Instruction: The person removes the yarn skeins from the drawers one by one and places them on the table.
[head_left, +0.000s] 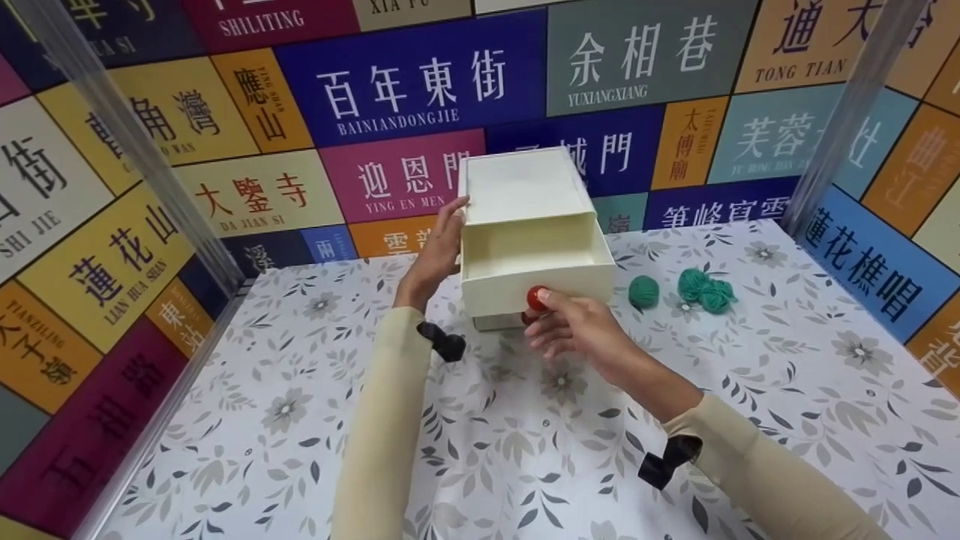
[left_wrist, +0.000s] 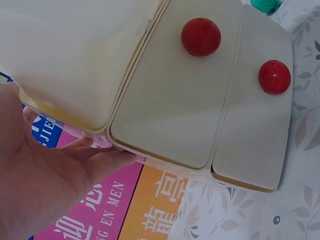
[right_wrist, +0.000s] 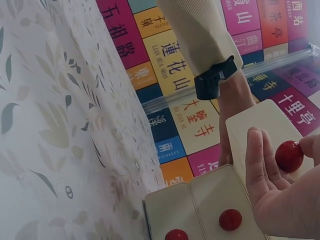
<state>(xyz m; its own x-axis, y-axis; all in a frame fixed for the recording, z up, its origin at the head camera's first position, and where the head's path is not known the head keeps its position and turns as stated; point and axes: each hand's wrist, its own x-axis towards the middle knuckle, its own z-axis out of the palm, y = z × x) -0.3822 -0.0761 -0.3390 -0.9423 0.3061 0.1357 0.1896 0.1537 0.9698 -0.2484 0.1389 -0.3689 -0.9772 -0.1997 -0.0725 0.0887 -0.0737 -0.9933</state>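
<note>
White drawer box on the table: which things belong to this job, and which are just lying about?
The job: white rectangular drawer box; its open top drawer; round red knob; left hand; right hand.
Apparently lying about: round green yarn ball; green yarn bundle.

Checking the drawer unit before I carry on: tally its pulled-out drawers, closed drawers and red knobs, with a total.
Pulled-out drawer: 1
Closed drawers: 2
Red knobs: 3
Total: 6
</note>
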